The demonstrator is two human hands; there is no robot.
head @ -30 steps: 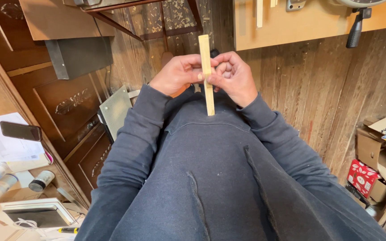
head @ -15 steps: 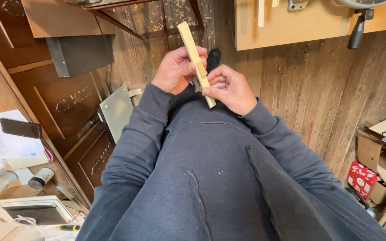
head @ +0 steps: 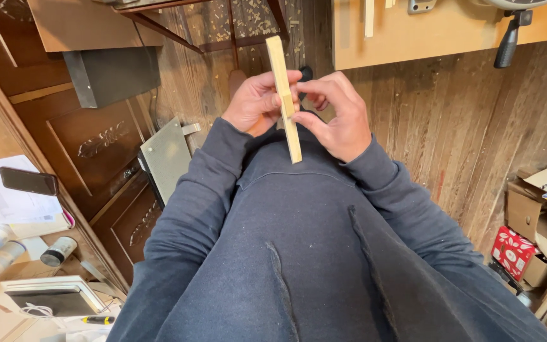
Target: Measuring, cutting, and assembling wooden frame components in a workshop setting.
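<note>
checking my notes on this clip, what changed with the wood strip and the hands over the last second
The wooden strip went from upright to tilted, top end leaning left, then partly back toward upright. Both hands kept hold: left hand and right hand pinch it mid-length, fingers shifting slightly. The dark sweatshirt and plank floor look unchanged.

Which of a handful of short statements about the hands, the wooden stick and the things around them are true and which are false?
1. Both hands hold the wooden stick. True: the left hand and the right hand grip it near its middle.
2. The stick lies flat on the floor. False: it is held up in front of the dark blue sweatshirt.
3. A black phone lies on papers at the left. True.
4. The floor is tiled. False: the floor is worn wooden boards.
5. Cardboard boxes sit at the right edge. True.
</note>
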